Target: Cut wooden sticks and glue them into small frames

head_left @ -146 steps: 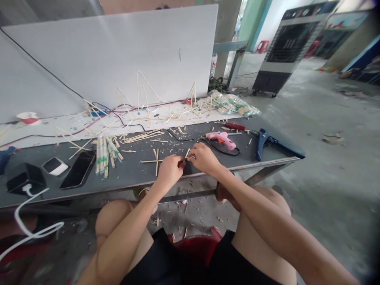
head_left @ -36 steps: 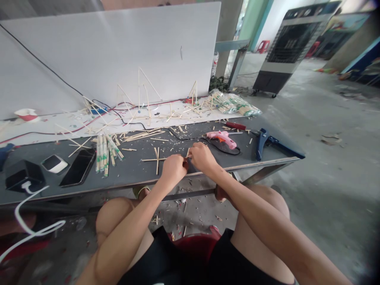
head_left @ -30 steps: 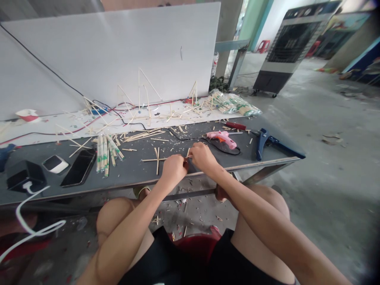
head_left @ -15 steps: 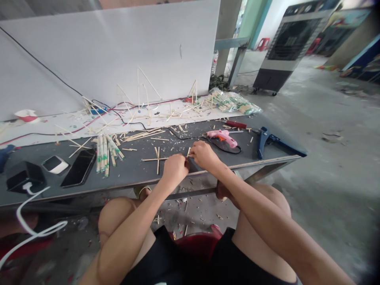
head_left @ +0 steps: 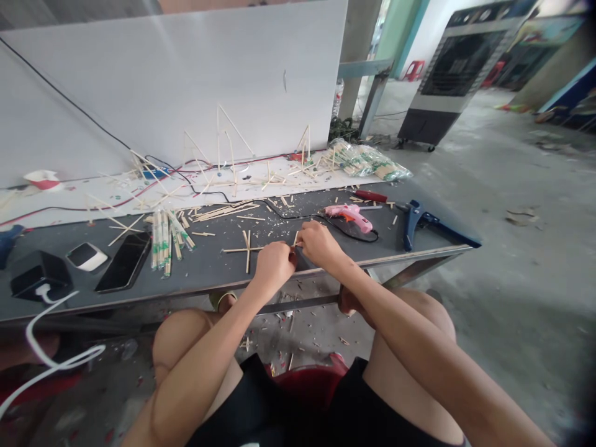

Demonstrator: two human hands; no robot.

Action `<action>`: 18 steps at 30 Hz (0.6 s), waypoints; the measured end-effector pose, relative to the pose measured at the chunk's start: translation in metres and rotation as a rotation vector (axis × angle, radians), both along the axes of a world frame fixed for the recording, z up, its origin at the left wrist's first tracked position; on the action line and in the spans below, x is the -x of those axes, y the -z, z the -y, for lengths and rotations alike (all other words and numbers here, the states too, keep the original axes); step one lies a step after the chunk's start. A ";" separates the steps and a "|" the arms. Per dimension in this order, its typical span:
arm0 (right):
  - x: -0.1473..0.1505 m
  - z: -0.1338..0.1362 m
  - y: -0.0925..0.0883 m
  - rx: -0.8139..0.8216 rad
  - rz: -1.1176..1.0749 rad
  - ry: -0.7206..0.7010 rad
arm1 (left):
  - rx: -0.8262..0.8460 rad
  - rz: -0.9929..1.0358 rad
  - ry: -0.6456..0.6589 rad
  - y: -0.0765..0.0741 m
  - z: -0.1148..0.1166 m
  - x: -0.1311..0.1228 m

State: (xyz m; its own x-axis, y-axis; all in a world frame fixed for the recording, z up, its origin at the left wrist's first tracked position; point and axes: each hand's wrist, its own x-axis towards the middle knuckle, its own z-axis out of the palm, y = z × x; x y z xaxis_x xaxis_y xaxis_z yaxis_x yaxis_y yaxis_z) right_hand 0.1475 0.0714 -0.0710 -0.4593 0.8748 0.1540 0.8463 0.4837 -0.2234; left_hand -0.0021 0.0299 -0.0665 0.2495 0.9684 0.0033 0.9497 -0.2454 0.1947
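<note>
A stick frame [head_left: 248, 251] of thin wooden sticks crossed together lies at the bench's front edge, its long stick running under my left hand [head_left: 275, 259]. The fingers of that hand are closed on this frame. Close beside it, almost touching, my right hand [head_left: 319, 241] pinches a short wooden stick [head_left: 297, 238] whose tip points up. Where the two pieces meet is hidden by my fingers. Beyond my right hand rests a pink glue gun [head_left: 350, 217], with its dark cord looping around it.
Wrapped stick bundles [head_left: 162, 242], a phone [head_left: 123, 262] and a black charger block [head_left: 41, 276] lie left. Blue cutters [head_left: 412, 223] and a red-handled tool [head_left: 371, 195] lie right. Loose sticks [head_left: 226, 211], stick frames [head_left: 230, 158] and bagged sticks [head_left: 370, 160] stand or lie behind.
</note>
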 end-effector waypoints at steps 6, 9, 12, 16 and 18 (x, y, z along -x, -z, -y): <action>0.002 0.003 0.000 0.017 -0.020 0.020 | 0.018 0.016 -0.012 -0.001 -0.001 -0.001; -0.002 0.003 -0.005 0.037 -0.079 0.027 | 0.026 0.014 -0.025 -0.002 0.000 -0.002; -0.016 -0.001 -0.011 -0.010 -0.216 0.082 | 0.017 0.012 -0.044 -0.003 0.003 -0.002; -0.037 -0.003 -0.011 -0.007 -0.309 0.253 | -0.003 0.027 -0.019 -0.005 0.005 0.000; -0.041 0.001 -0.007 0.076 -0.297 0.274 | -0.022 0.056 -0.008 -0.004 0.005 0.001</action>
State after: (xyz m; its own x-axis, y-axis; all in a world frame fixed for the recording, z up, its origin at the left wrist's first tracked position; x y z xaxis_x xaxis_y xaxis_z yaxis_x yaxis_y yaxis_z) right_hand 0.1890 0.0706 -0.0639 -0.1528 0.9726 0.1754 0.8346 0.2220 -0.5041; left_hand -0.0030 0.0246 -0.0622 0.2403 0.9699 0.0390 0.9394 -0.2424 0.2425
